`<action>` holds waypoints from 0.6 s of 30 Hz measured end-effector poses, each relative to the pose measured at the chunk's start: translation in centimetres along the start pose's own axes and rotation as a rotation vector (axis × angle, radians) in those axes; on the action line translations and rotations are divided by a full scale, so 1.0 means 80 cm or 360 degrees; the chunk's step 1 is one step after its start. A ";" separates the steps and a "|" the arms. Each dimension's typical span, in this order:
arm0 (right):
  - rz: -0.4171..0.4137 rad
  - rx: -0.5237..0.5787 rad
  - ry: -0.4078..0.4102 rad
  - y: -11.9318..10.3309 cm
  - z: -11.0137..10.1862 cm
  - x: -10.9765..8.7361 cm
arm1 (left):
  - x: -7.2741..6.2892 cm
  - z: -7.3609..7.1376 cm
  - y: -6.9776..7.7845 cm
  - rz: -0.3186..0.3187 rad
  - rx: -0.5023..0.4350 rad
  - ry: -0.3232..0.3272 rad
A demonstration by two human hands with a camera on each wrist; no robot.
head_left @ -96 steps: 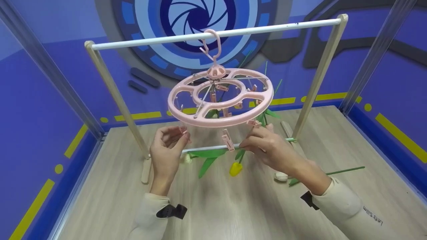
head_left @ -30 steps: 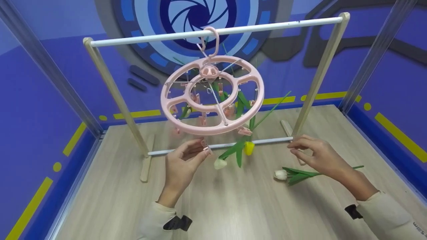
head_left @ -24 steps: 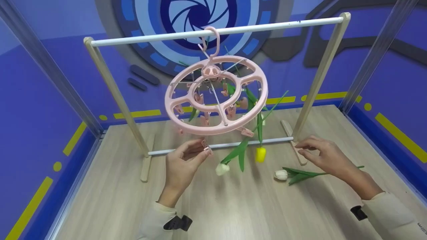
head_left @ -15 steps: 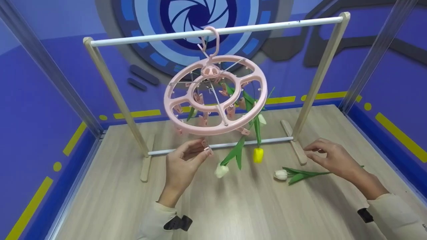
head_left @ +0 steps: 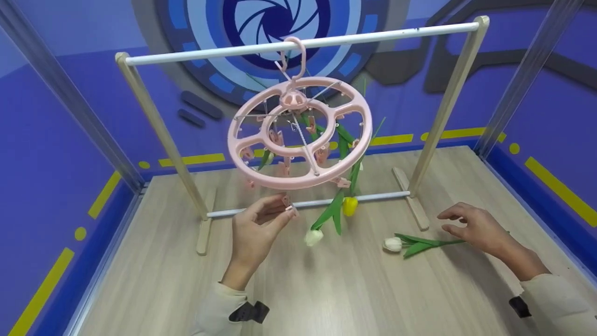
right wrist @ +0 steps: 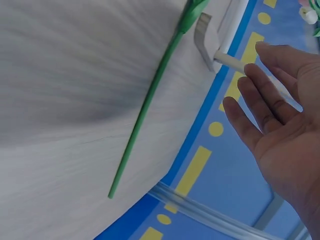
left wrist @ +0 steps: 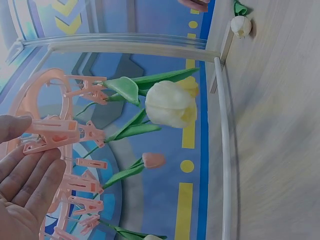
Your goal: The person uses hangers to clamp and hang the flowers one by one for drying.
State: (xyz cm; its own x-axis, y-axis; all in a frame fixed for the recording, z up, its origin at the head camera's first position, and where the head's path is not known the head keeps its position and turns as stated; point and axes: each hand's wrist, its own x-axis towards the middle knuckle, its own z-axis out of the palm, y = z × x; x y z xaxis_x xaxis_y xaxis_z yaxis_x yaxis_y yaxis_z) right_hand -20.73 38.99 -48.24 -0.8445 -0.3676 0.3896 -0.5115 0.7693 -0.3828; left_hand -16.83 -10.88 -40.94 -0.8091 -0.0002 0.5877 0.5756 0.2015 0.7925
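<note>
Between thumb and fingers, my left hand (head_left: pixel 255 233) pinches a pink clothespin (left wrist: pixel 55 131) at the near rim of the round pink clip hanger (head_left: pixel 266 181). Several tulips hang head down from the hanger's other clothespins. Among them are a white tulip (head_left: pixel 314 237), a yellow tulip (head_left: pixel 350 206) and a pink tulip (left wrist: pixel 153 160). To the right, my right hand (head_left: pixel 480 231) holds nothing and hovers with loosely bent fingers over the stem end of another white tulip (head_left: pixel 392 244), which lies on the table. Its green stem (right wrist: pixel 145 107) shows below the hand in the right wrist view.
The hanger hooks over the white top bar (head_left: pixel 373 38) of a wooden-legged rack. A lower bar (head_left: pixel 382 196) and feet (head_left: pixel 416 212) stand close to the table (head_left: pixel 326 289). Blue patterned walls (head_left: pixel 74 140) enclose the back and sides.
My right hand has let go near the yellow tulip and moved right, over the lying tulip. The hanger has turned and tilted, the hung tulips sway. My left hand shifted right, keeping its clothespin.
</note>
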 end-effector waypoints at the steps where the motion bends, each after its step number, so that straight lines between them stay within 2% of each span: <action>1: 0.0003 -0.0003 -0.0007 0.003 0.001 -0.001 | 0.000 0.000 0.000 0.0000 0.0000 0.0001; 5: 0.0065 0.0002 -0.0065 0.011 0.003 -0.006 | 0.000 0.000 0.000 0.0004 0.0009 0.0001; 12: 0.0282 0.0065 -0.0272 0.019 0.007 -0.015 | 0.000 0.000 0.000 0.0007 0.0003 0.0004; 18: 0.0277 0.0055 -0.0344 0.028 0.011 -0.023 | 0.000 0.000 0.000 0.0007 0.0009 -0.0005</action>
State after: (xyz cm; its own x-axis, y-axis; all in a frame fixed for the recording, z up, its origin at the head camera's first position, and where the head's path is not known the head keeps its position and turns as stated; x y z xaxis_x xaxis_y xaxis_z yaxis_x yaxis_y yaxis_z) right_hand -20.42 40.91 -50.53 -0.9325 -0.3372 0.1292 -0.3577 0.8138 -0.4580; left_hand -16.82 -10.91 -40.93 -0.8069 0.0039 0.5907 0.5786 0.2073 0.7889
